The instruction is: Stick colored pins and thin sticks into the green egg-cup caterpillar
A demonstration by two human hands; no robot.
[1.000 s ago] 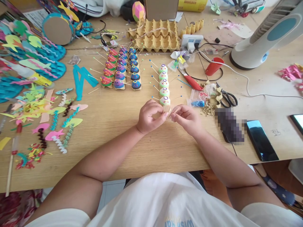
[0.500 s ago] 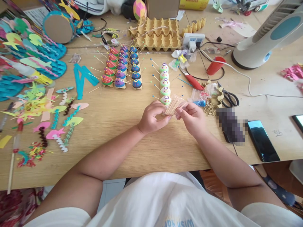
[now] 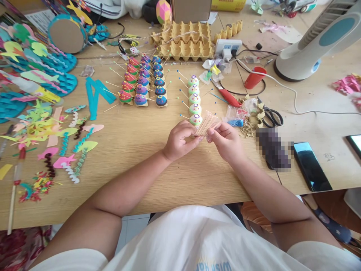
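Between my two hands is a bundle of toothpicks (image 3: 207, 124), partly in a clear wrapper. My left hand (image 3: 180, 141) pinches its left side with thumb and fingers. On the right, my right hand (image 3: 225, 141) grips the other end near the wrapper. Just beyond the bundle stands a column of white-and-green decorated egg-carton cups (image 3: 194, 98), with ball-tipped sticks out of their sides; the nearest cup is close to my left fingertips. Farther left are rows of red (image 3: 130, 77), purple (image 3: 142, 84) and blue cups (image 3: 160, 81) of the same kind.
Cardboard egg trays (image 3: 184, 39) and a power strip (image 3: 228, 46) lie at the back. To the right are a red cup (image 3: 255, 78), scissors (image 3: 272, 116), a phone (image 3: 312, 165) and a white fan (image 3: 313, 45). Paper cutouts (image 3: 53, 128) and a glue bottle (image 3: 36, 88) are on the left.
The view has shifted slightly, so the table's contents sit a little farther left. Both hands keep their hold on the toothpicks, with only slight finger movement.
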